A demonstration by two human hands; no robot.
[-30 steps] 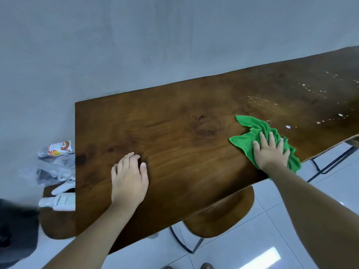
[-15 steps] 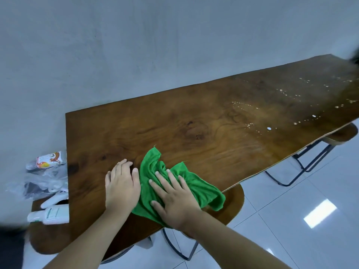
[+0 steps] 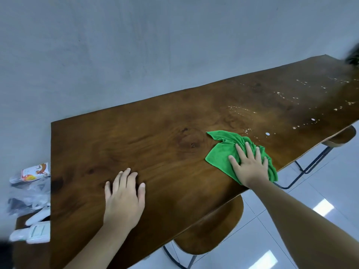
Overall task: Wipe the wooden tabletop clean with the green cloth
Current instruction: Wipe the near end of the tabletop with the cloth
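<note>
The long wooden tabletop (image 3: 155, 133) runs from near left to far right against a grey wall. My right hand (image 3: 249, 166) presses flat on the crumpled green cloth (image 3: 221, 152) near the table's front edge, fingers spread. My left hand (image 3: 124, 197) rests palm down on the bare wood at the near left, holding nothing. White droplets and specks (image 3: 268, 133) dot the wood just right of the cloth and on toward the far right end.
A wooden stool (image 3: 211, 230) stands under the table's front edge and a second stool (image 3: 342, 138) with black metal legs sits farther right. At the left, a lower surface holds a white spray bottle (image 3: 33, 232), plastic bags and a printed packet (image 3: 35, 170). Glossy white floor tiles lie below.
My right hand has swept the green cloth from beside my left hand rightward to the middle of the table, up to the white droplets. My left hand stays flat on the wood.
</note>
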